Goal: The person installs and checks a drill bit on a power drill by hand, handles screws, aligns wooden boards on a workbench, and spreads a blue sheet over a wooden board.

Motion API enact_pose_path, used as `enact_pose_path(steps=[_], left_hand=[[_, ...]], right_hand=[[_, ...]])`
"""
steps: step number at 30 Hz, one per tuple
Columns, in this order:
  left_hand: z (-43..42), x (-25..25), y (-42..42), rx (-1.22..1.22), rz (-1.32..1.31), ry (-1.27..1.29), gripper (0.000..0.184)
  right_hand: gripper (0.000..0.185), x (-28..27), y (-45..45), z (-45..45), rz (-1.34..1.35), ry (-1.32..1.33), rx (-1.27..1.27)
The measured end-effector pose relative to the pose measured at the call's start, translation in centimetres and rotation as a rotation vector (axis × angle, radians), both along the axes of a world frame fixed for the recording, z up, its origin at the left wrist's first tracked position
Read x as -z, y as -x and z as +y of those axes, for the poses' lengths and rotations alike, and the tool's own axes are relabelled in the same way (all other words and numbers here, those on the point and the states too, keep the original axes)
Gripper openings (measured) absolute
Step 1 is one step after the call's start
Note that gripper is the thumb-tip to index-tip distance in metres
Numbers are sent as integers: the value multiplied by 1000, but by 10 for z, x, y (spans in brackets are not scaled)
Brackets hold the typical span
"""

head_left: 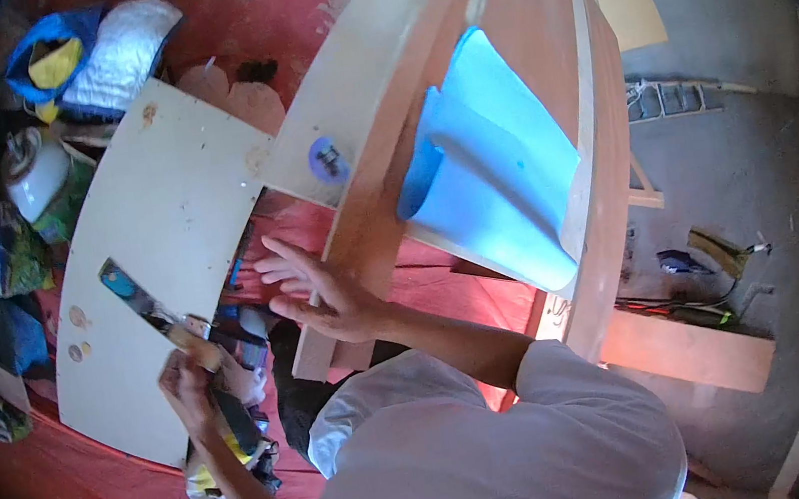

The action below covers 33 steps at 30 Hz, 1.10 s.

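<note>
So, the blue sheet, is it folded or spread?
Mostly spread: the blue sheet shows its broad face open; its left edge curls over.

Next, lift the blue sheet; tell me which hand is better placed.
Right, I'd say: the right hand is open and nearer the sheet, while the left hand grips the tool.
</note>
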<state>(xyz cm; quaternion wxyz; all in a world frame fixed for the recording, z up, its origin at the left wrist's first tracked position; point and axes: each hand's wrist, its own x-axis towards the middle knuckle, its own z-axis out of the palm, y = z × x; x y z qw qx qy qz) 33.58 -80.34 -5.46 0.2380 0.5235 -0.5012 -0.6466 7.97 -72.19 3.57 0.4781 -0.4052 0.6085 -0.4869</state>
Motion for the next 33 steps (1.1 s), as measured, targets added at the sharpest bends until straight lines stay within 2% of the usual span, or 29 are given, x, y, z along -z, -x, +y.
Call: enact_pose_path(steps=[1,2,3,5,6,7,8,9,11,12,13,14,16,19,22,23,24,25,26,27,28,30,33], left_hand=[[9,-46,31,44,63,-19,27],[23,-61,53,65,166,-37,18],[34,-91,77,150,174,-139,12],[51,-134,131,406,210,248,18],[66,-134,148,514,120,287,20],[79,-154,179,513,181,376,23],[95,-146,196,626,159,248,27],[104,-152,224,626,294,392,28],[124,-128,256,659,243,171,29],[135,-113,272,676,210,56,29],[144,-101,284,692,214,0,34],[153,-85,293,730,191,-152,35],[170,-58,299,779,120,-464,38],[193,-59,316,543,223,-654,38],[192,-53,323,396,288,-698,33],[192,-75,331,308,261,-642,31],[189,-76,336,285,249,-645,32],[185,-76,339,263,246,-646,32],[180,-74,338,244,238,-648,32],[173,-51,334,233,235,-699,31],[170,-53,341,220,220,-670,31],[168,-58,351,224,171,-624,29],[175,-69,364,177,174,-578,25]], right_hand=[[72,-10,3,-2,-241,-20,43],[78,-24,8,-3,-481,-37,76],[81,-47,20,-2,-529,-120,71],[78,-78,44,17,-462,-58,44],[76,-91,55,30,-423,-26,36],[70,-91,70,51,-388,-123,134],[68,-90,89,71,-213,-118,194],[65,-89,108,90,-36,-128,257],[65,-83,159,132,34,-125,345],[62,-69,189,154,192,-71,397],[59,-72,220,176,425,-142,437],[55,-75,250,196,655,-223,469],[48,-63,307,229,942,-281,506],[48,-63,355,270,1071,-610,351],[38,-45,372,329,989,-738,548],[38,-32,376,358,976,-745,644],[38,-19,385,393,1164,-694,438],[38,-23,385,410,850,-993,714],[39,-32,380,425,752,-956,740],[39,-18,383,453,602,-989,696],[42,-45,375,453,361,-951,577],[38,-19,360,483,134,-784,674],[46,23,344,510,-68,-715,807]])
